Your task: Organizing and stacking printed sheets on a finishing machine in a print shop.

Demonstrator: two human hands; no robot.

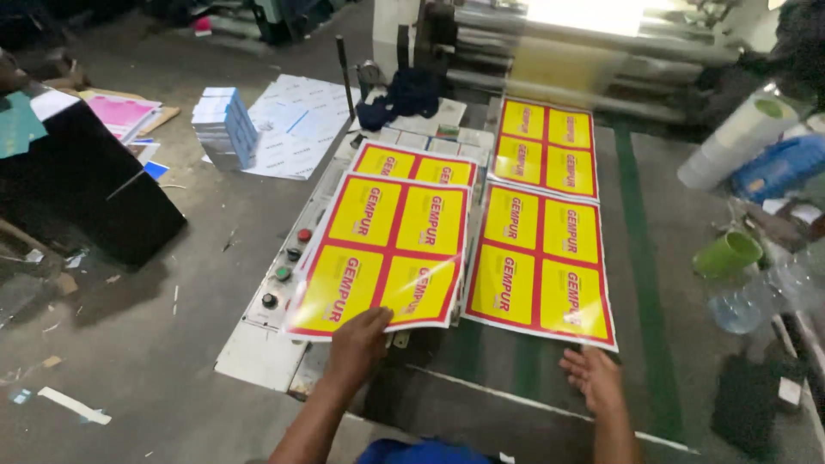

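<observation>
Gripping the near edge of a glossy yellow-and-red printed sheet [382, 253], the left hand [357, 344] pinches it with the thumb on top and the fingers tucked beneath. That laminated sheet sits at about eleven o'clock from the hand, lifted slightly over a stack of like sheets and overlapping the grey control panel with round buttons [275, 292] at nine o'clock. It looks thin, light and floppy, with a slick film surface that would slide easily; the near edge bows a little, so a hold at the middle of that edge, or at two corners, seems the surest. The right hand [593, 374] lies open, fingers spread and palm down, on the dark green-striped machine bed [653, 283], just below a second yellow-and-red sheet [541, 266] lying flat at twelve o'clock from it; it holds nothing. Further off at twelve o'clock a third printed sheet [546, 146] emerges from the steel rollers [593, 51]. A green plastic cup [729, 253] stands at two o'clock.
</observation>
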